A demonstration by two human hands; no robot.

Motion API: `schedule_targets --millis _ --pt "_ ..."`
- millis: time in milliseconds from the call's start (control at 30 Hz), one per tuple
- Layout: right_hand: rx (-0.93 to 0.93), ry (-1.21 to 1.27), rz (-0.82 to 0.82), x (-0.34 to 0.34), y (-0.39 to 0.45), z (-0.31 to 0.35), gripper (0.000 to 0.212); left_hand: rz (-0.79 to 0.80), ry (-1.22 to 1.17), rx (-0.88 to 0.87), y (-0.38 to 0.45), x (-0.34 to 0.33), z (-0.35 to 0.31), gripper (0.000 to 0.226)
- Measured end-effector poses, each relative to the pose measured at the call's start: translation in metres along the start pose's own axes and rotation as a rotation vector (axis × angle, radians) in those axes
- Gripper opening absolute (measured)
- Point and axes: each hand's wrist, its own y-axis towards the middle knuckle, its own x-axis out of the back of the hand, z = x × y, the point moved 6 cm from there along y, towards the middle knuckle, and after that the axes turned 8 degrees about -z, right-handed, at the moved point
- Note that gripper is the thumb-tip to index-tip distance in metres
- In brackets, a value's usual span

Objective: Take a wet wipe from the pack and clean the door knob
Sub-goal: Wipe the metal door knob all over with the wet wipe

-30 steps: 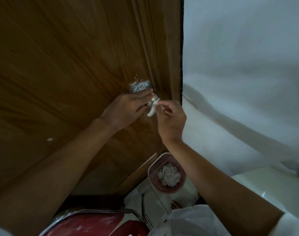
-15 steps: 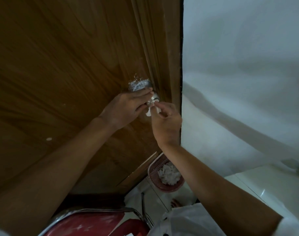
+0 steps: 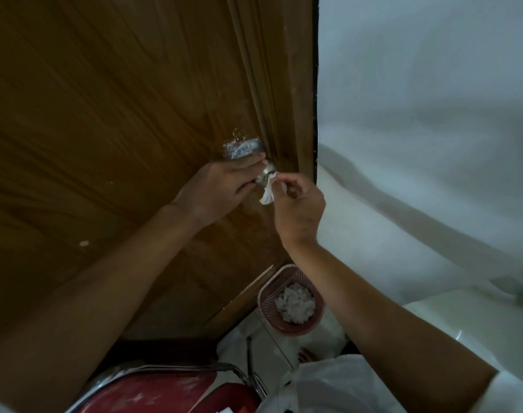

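While the left hand [image 3: 221, 189] curls its fingers round the round silver metal door knob [image 3: 266, 173] on the brown wooden door [image 3: 120, 114], the right hand [image 3: 299, 207] pinches a crumpled white wet wipe [image 3: 267, 193] against the knob's right side. Below, a pink plastic basket [image 3: 291, 329] holds white crumpled wipes.
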Motion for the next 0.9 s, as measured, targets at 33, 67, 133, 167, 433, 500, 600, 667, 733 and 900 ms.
schedule_targets --millis 33,67,133,167,433,500,600,667,733,900 --pt "-0.005 -0.003 0.018 -0.003 -0.005 0.0 0.013 -0.002 -0.006 0.003 0.0 0.0 0.0 0.05" --pt "-0.011 0.003 0.03 -0.005 -0.007 -0.001 0.012 -0.004 -0.009 0.002 0.0 0.001 0.0 0.05" --pt "-0.036 0.051 0.016 -0.005 -0.004 0.001 0.01 0.001 -0.005 0.002 0.001 0.002 -0.002 0.049" --pt "-0.054 0.074 -0.009 -0.003 0.001 0.001 0.009 0.007 0.0 0.005 0.001 0.002 -0.002 0.049" --pt "-0.082 0.087 0.033 -0.005 -0.001 0.002 0.009 0.003 -0.002 -0.003 0.001 0.002 0.0 0.049" --pt "-0.081 0.112 -0.011 -0.001 0.005 0.003 0.009 0.005 0.004 -0.002 0.001 0.002 -0.001 0.05" --pt "-0.093 0.077 -0.006 0.001 0.001 -0.002 0.01 0.005 0.0 0.007 0.0 0.002 -0.002 0.05" --pt "-0.094 0.058 0.047 -0.003 -0.005 -0.002 0.01 0.003 -0.003 0.008 0.0 0.002 -0.002 0.05" --pt "-0.095 0.079 0.054 -0.005 -0.002 0.001 0.009 -0.002 -0.004 0.012 0.0 0.003 -0.002 0.049" --pt "-0.111 0.078 0.013 -0.001 0.001 -0.003 0.009 0.007 -0.002 0.011 0.0 0.001 -0.001 0.049"
